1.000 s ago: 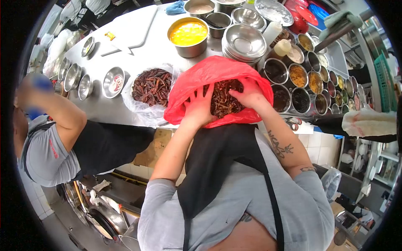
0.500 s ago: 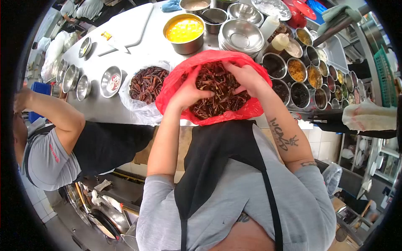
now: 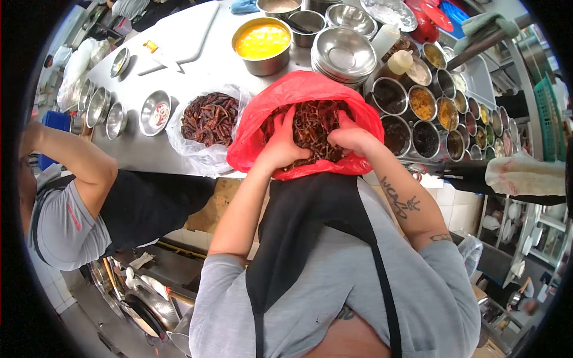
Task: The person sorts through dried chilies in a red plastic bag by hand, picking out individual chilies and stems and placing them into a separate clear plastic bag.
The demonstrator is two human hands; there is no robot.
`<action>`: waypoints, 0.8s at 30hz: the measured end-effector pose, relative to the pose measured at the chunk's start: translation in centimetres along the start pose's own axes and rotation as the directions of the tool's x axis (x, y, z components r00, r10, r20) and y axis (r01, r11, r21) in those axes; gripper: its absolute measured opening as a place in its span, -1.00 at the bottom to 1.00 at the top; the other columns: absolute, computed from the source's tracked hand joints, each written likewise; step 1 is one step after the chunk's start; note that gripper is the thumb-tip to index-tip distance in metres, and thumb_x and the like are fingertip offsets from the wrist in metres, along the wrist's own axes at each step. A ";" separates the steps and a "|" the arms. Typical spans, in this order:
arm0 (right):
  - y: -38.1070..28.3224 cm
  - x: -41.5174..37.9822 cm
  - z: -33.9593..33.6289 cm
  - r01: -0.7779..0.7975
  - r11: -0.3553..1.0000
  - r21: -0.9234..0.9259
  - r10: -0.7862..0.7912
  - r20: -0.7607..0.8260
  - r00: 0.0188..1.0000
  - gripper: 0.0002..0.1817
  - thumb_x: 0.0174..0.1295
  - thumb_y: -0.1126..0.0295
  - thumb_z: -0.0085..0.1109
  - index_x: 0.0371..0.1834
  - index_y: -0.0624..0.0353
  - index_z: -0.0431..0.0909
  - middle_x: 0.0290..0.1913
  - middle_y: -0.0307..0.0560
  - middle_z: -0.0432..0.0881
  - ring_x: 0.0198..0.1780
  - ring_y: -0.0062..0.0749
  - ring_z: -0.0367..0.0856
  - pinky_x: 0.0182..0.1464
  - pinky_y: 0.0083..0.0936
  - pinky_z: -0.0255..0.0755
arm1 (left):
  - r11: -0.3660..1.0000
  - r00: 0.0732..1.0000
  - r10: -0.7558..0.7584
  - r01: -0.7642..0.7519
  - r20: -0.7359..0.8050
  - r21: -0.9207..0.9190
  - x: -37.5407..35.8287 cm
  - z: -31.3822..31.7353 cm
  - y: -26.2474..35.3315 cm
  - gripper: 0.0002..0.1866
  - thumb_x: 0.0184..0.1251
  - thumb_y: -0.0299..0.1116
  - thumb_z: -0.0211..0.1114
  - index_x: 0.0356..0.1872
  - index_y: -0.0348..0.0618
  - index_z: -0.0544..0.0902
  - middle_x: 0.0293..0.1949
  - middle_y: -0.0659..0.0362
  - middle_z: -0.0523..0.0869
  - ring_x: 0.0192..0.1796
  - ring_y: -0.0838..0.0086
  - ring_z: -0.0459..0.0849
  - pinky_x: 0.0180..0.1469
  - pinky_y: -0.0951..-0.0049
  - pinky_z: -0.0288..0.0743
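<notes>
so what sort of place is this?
Likely a restaurant or other commercial kitchen. Signs of it: rows of round silver metal containers, a stack of wide silver metal bowls, and a crinkled red plastic bag of dark-red, dried-looking chillies.

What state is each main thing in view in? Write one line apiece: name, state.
Red bag: open, holding dried chillies
Left hand: spread, inside the red bag
Right hand: spread, inside the red bag
Clear bag: open, dried chillies showing
Pot: uncovered, yellow contents
Metal bowls: stacked, facing up
Cutting board: lying flat
</notes>
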State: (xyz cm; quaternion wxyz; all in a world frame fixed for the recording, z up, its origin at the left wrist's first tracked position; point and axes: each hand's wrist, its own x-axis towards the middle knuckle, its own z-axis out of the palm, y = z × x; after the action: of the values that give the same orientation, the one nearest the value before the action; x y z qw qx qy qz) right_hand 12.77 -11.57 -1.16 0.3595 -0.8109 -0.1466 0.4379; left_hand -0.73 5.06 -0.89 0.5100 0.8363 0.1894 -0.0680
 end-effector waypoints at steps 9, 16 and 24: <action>-8.2 -4.1 -3.1 0.128 0.992 -0.006 -0.128 -0.021 0.992 -0.25 0.09 0.42 0.24 0.43 0.24 0.25 0.15 0.04 0.59 -0.01 -0.25 0.66 -0.25 -0.38 0.66 | 0.956 0.987 0.152 -0.133 0.053 -0.262 0.6 -5.9 2.0 -0.06 -0.05 -0.49 0.58 0.44 -0.33 0.31 0.27 -0.05 0.60 0.31 0.25 0.57 0.38 0.29 0.41; -5.5 -0.7 -4.0 -0.043 0.880 -0.474 -0.052 -0.185 0.981 -0.32 0.16 0.32 0.16 0.38 0.35 0.33 -0.05 0.32 0.72 0.03 0.09 0.71 0.17 -0.20 0.53 | 0.996 0.987 0.067 -0.076 -0.147 -0.055 0.2 -6.3 3.5 -0.30 0.12 -0.33 0.52 0.29 -0.34 0.47 0.11 -0.13 0.70 0.19 0.14 0.68 0.31 0.28 0.47; 1.4 2.5 0.6 0.280 0.907 -0.315 -0.360 -0.237 0.902 -0.24 0.05 0.51 0.18 0.45 0.09 0.34 0.31 0.17 0.53 0.36 0.01 0.49 0.38 -0.28 0.37 | 0.931 0.960 0.201 -0.125 -0.196 0.343 1.9 0.9 0.9 0.14 -0.25 -0.11 0.68 0.52 0.13 0.29 0.56 -0.08 0.07 0.54 -0.24 0.10 0.47 -0.11 0.24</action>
State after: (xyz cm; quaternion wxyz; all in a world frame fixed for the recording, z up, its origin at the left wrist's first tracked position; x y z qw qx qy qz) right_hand 13.57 -10.86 -3.84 0.3293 -0.8722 -0.2837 0.2243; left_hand 1.41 4.36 -1.13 0.3428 0.9244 0.1622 0.0403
